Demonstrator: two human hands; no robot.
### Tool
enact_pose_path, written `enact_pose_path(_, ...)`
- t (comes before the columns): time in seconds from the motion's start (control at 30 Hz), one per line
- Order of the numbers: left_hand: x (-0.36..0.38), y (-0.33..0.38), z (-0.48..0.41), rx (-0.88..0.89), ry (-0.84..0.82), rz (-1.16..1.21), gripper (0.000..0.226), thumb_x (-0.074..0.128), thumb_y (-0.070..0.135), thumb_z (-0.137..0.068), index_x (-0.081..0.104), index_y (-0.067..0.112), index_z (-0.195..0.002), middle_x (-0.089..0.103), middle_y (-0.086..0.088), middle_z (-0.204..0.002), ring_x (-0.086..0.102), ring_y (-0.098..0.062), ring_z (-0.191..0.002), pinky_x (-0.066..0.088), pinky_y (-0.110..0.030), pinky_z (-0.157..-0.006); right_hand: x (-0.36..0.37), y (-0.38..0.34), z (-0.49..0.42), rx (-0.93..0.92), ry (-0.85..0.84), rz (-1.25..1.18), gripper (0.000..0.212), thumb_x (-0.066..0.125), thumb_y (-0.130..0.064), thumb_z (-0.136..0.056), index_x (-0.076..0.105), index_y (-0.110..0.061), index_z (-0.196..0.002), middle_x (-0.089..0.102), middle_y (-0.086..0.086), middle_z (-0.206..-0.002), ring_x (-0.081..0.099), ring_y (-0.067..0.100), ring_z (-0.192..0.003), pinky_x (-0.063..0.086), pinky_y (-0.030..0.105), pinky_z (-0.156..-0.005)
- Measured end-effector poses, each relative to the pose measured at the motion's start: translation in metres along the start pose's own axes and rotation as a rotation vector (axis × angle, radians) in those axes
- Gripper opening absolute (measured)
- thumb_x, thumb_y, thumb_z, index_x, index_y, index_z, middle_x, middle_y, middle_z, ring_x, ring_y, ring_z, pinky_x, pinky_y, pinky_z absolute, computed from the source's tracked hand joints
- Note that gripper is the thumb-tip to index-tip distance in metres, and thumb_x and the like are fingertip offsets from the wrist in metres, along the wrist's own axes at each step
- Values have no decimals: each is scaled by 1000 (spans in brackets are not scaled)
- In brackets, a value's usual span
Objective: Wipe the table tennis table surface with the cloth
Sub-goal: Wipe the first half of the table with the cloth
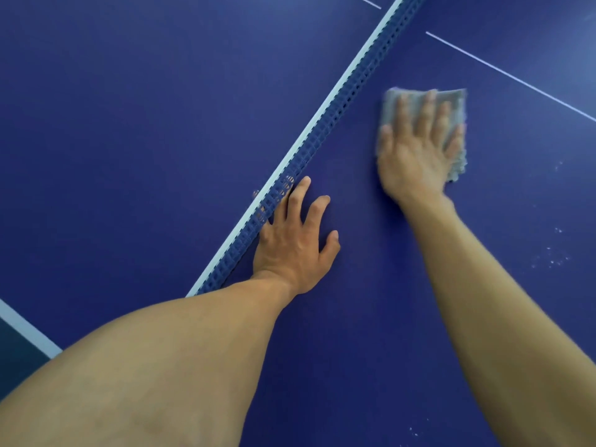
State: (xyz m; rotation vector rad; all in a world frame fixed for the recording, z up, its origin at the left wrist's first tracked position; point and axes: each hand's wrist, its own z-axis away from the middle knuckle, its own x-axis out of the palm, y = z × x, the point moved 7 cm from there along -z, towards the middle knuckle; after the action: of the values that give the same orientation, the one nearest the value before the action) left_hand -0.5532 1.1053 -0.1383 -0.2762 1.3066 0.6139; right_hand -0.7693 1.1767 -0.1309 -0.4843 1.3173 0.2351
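The blue table tennis table [129, 130] fills the view. A folded grey cloth [451, 100] lies flat on the right half. My right hand [416, 150] presses down on the cloth with straight, spread fingers; cloth and hand are blurred. My left hand [296, 237] rests on the table beside the net [325, 124], fingers spread, with some fingers against the mesh and partly hidden behind it.
The blue net with its white top band runs diagonally from lower left to upper right. A thin white line [509, 75] crosses the right half. Pale specks [553, 256] dot the surface at right. The white table edge [29, 327] shows at lower left.
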Motion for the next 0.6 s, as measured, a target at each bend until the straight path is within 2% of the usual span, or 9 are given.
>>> enact_pose_path(0.1, 1, 0, 0, 7, 3, -6, 64, 26, 62, -94, 28, 33, -151, 6, -1, -170, 12, -26, -157, 39, -54, -107, 14, -26, 51, -299, -17, 71, 57, 23, -47, -110, 17, -32, -165, 5, 7, -175, 0, 30, -161, -2, 59, -126)
enact_pose_path(0.13, 2, 0, 0, 10, 5, -2, 64, 27, 62, -94, 28, 32, -151, 6, -1, -170, 12, -26, -157, 39, -55, -107, 17, -22, 65, -340, -12, 84, 57, 23, -47, -110, 20, -32, -165, 7, 7, -174, 3, 29, -161, -1, 60, -126)
enact_pose_path(0.17, 2, -1, 0, 10, 9, 2, 64, 27, 62, -94, 28, 32, -151, 8, -1, -170, 13, -26, -157, 40, -55, -107, 17, -11, 72, -320, -10, 86, 57, 22, -48, -110, 21, -33, -164, 8, 6, -174, 4, 29, -161, -1, 60, -126)
enact_pose_path(0.23, 2, -1, -1, 11, 15, 11, 64, 25, 62, -93, 30, 32, -149, 11, -2, -169, 16, -26, -156, 42, -56, -104, 10, 23, 63, -138, 4, 62, 58, 21, -49, -109, 17, -35, -165, 5, 6, -174, 3, 28, -161, -2, 62, -125)
enact_pose_path(0.33, 2, -1, -1, 14, 18, 14, 64, 23, 61, -93, 31, 32, -149, 12, -2, -169, 17, -26, -155, 43, -57, -104, -10, 59, 11, 182, 47, 23, 61, 21, -49, -108, 12, -31, -166, -1, 11, -174, -2, 33, -160, -4, 67, -123)
enact_pose_path(0.4, 3, -1, 0, 18, 26, 5, 63, 23, 60, -94, 30, 31, -149, 13, -3, -169, 15, -27, -155, 42, -59, -106, -18, 56, -35, 291, 53, -19, 63, 19, -48, -107, 8, -29, -166, -7, 14, -173, -7, 35, -160, -6, 68, -122)
enact_pose_path(0.47, 4, -1, 0, 26, 37, -5, 62, 25, 59, -95, 31, 30, -150, 14, -4, -168, 13, -27, -156, 40, -62, -107, -19, 32, -75, 277, 28, -50, 63, 17, -47, -107, 4, -28, -166, -10, 15, -173, -10, 37, -159, -9, 68, -122)
enact_pose_path(0.6, 3, 1, 1, 28, 43, -14, 62, 29, 57, -96, 34, 27, -150, 17, -6, -168, 12, -27, -155, 39, -63, -108, -3, -45, -82, -8, -17, -18, 64, 23, -46, -106, 12, -25, -166, -6, 11, -174, -8, 34, -160, -9, 67, -123)
